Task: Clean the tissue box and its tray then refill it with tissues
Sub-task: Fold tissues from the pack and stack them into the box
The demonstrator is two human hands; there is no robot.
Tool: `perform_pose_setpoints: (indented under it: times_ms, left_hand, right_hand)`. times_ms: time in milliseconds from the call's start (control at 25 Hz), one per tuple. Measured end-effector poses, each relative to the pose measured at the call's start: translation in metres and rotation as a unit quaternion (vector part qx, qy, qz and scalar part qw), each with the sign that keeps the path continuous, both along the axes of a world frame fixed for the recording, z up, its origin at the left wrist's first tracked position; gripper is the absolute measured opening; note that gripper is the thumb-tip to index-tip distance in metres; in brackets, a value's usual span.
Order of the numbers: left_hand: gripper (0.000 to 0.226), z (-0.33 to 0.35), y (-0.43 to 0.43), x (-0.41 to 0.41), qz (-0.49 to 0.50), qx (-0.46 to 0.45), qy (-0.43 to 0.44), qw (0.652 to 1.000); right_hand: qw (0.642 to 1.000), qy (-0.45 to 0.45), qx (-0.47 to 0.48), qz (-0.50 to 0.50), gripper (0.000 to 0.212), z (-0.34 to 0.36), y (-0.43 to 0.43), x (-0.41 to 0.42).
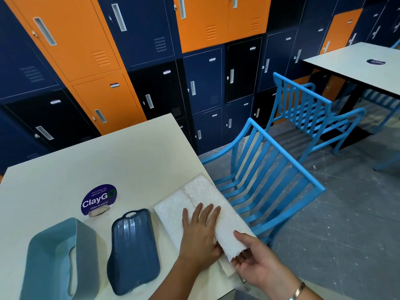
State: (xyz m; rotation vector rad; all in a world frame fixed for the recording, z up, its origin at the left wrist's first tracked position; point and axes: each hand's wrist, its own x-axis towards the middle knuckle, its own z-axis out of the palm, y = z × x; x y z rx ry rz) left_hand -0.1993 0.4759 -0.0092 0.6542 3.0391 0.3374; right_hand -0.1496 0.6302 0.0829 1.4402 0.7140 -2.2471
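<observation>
Two hands work at the right edge of a cream table [104,161]. The left hand [200,230] lies flat on a stack of white tissues [171,211], its fingers straight and spread, pressing the paper down. The right hand [257,263] pinches the near right part of the same tissues, where the paper is folded up and over. Its thumb sits on top and its fingers are underneath. A silver bracelet [297,291] shows on that wrist.

The tissues lie along the table's right side, with the near end reaching the table's edge. Just left of them is the dark blue tray [132,250], lying flat with its ribbed surface up and a small loop handle at its far end. Further left, apart from the tray, the pale blue tissue box [58,252] rests on the near left of the table, its dispensing slot in view.

Behind the tray and box stands a small round purple sign [99,200] reading "ClayGo". A blue slatted chair [270,169] is pulled up at the table's right side, near the tissues. Orange, navy and black lockers [151,61] fill the wall behind, and a second table [357,66] stands off to the far right.
</observation>
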Motion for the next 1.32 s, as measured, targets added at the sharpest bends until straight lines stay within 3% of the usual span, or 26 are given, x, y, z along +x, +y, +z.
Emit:
perform_pose_setpoints:
  times_ms: [240,560,920,1000,1080,1160,1240,1320]
  left_hand:
    - [0.098,0.002,-0.001,0.0,-0.001,-0.026,-0.015,1.0]
    - [0.09,0.004,-0.002,0.0,0.005,-0.035,-0.027,0.999]
    - [0.084,0.019,-0.001,-0.002,0.021,-0.083,-0.068,0.994]
    - [0.091,0.028,0.0,-0.004,0.021,-0.106,-0.097,0.989]
    - [0.112,0.038,0.0,-0.007,0.02,-0.112,-0.13,0.985]
    - [0.109,0.054,-0.004,-0.008,0.02,-0.099,-0.147,0.984]
    - [0.078,0.072,-0.009,-0.004,0.035,-0.029,-0.131,0.99]
    - [0.044,0.094,-0.013,0.008,0.109,0.197,-0.136,0.965]
  right_hand:
    - [1.0,-0.017,-0.007,0.01,0.032,0.014,0.014,0.019]
    - [0.997,-0.014,-0.009,0.071,0.052,0.039,0.04,0.045]
    - [0.989,0.14,-0.039,0.034,0.042,0.095,0.057,0.06]
    - [0.984,0.169,-0.05,0.026,0.038,0.107,0.059,0.056]
    - [0.979,0.198,-0.044,0.026,0.036,0.115,0.058,0.052]
    - [0.972,0.231,-0.026,0.035,0.046,0.115,0.056,0.045]
    - [0.961,0.272,0.013,0.053,0.067,0.116,0.052,0.04]
    - [0.937,0.318,0.129,0.06,0.076,0.117,0.041,0.034]
